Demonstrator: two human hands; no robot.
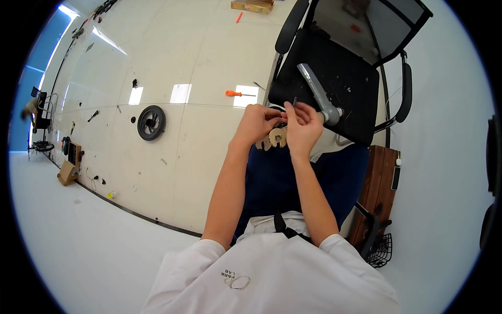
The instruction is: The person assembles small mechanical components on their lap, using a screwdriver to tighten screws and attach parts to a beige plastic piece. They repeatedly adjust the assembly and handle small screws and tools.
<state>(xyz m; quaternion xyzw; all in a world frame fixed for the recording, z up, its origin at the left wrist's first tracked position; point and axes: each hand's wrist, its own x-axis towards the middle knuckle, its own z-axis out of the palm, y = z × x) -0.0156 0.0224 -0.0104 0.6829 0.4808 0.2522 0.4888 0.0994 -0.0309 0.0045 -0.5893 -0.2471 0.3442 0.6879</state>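
My left hand [257,125] is closed, its fingertips pinched around something small and mostly hidden. Close beside it, my right hand [305,131] has thumb and fingers curled together, with a thin dark rod [294,101] sticking up between them. Just below both hands, over my lap, is a tan rounded part [278,137] with a notch; what supports it is hidden. Beyond my right hand, a grey metal tube [315,86] with a thick cylindrical end lies slanted on the seat of a black office chair [348,76].
On the floor to the left lie a black wheel [151,123] and an orange-handled screwdriver [234,93]. Small scraps dot the chair seat. A brown wooden box [375,193] stands at my right, near a black wire basket [380,251]. Open cartons [68,172] sit far left.
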